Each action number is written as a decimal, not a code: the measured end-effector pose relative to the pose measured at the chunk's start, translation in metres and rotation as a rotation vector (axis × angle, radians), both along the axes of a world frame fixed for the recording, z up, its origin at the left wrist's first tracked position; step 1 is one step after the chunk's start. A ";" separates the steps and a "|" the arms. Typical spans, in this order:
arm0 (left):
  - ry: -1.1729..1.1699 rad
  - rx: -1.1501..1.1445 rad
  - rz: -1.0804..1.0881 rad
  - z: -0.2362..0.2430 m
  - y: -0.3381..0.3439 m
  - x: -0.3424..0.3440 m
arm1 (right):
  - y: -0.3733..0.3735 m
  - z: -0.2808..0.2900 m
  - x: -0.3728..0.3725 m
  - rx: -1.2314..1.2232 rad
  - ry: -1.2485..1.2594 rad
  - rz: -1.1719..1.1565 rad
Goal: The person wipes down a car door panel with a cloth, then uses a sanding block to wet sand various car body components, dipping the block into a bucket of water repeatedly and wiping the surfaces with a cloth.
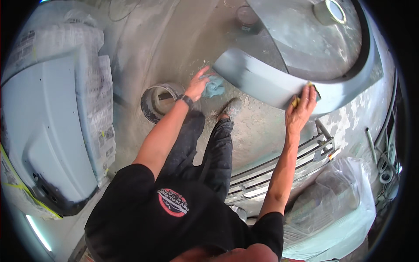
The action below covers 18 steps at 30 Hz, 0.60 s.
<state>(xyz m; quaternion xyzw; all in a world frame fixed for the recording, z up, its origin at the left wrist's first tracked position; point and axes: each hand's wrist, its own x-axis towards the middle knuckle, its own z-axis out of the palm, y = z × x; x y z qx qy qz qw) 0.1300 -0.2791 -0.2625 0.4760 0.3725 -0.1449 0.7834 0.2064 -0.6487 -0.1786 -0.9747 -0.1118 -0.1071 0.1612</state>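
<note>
A curved, blue-grey car body panel [257, 78] sweeps across the upper right, darker near its left end. My right hand [302, 109] presses on its lower outer face, fingers closed over a yellow sponge [296, 102]. A dark edge of sheet shows beside the fingertips. Near the panel's left tip is my left hand [197, 86], its index finger stretched out and the other fingers closed on a light blue cloth [214, 86]. The cloth hangs over the floor, apart from the panel. Below the left wrist stands a round bucket [150, 112] with something dark inside.
At left, a grey-blue vehicle panel [52, 113] is bordered by masking newspaper [98, 78]. A slatted metal rack [262, 179] and a plastic-wrapped part [336, 205] lie at lower right. An open can [325, 12] sits at upper right. My shoe [231, 109] is on the blotchy floor.
</note>
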 end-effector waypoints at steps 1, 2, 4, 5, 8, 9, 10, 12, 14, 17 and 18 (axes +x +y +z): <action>0.016 -0.006 0.016 -0.005 -0.010 0.008 | -0.004 -0.007 -0.001 0.126 -0.036 -0.057; 0.050 -0.145 0.093 -0.010 -0.018 0.015 | -0.006 0.001 -0.001 0.117 -0.015 -0.072; 0.094 -0.296 0.181 -0.021 -0.020 0.019 | -0.008 0.008 0.007 -0.071 -0.029 -0.157; 0.062 -0.344 0.179 -0.028 -0.019 0.020 | -0.007 0.002 0.005 -0.109 0.009 -0.215; -0.038 -0.434 0.175 -0.039 -0.012 0.008 | 0.029 -0.008 0.000 -0.059 0.142 -0.349; -0.110 -0.468 0.165 -0.039 -0.012 0.000 | 0.045 -0.010 -0.004 -0.070 0.170 -0.315; -0.104 -0.498 0.159 -0.032 -0.019 0.001 | 0.059 -0.016 -0.010 -0.068 0.135 -0.238; 0.063 -0.542 0.268 -0.013 -0.034 0.011 | 0.109 -0.025 -0.019 -0.088 0.159 -0.188; 0.101 -0.528 0.238 -0.011 -0.035 0.009 | 0.182 -0.021 -0.016 -0.087 0.328 0.000; 0.024 -0.531 0.252 -0.018 -0.025 0.004 | 0.227 -0.020 -0.018 -0.165 0.443 0.172; 0.026 -0.533 0.252 -0.023 -0.019 0.001 | 0.205 -0.017 -0.016 -0.180 0.397 0.161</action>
